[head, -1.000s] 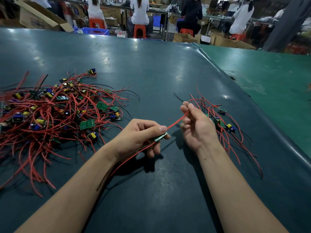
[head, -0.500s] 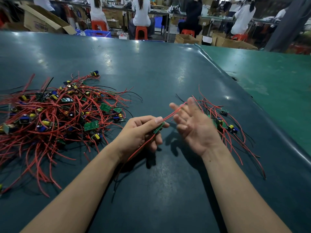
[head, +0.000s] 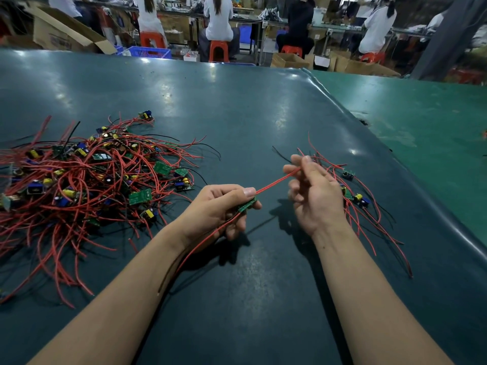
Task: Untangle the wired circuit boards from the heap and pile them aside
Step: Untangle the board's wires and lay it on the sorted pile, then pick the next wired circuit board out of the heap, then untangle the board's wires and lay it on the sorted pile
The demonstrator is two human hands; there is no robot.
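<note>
A tangled heap (head: 87, 180) of small green circuit boards with red and black wires lies at the left of the table. My left hand (head: 216, 209) grips one green board (head: 247, 204) between thumb and fingers, a little above the table. A red wire (head: 276, 181) runs taut from that board up to my right hand (head: 313, 191), whose fingers pinch it near its end. Another red wire trails from the board back under my left forearm. A small pile (head: 353, 191) of sorted boards with wires lies just behind and to the right of my right hand.
The dark teal table mat (head: 237, 114) ends in a raised edge (head: 395, 159) at the right, beside a brighter green surface (head: 434, 122). Beyond the far edge, people sit on orange stools (head: 218, 50) among cardboard boxes (head: 66, 35) and a blue crate (head: 150, 52).
My right hand opened its fingers half a second ago and has closed again on the red wire, farther out along it. My left hand has kept hold of the board.
</note>
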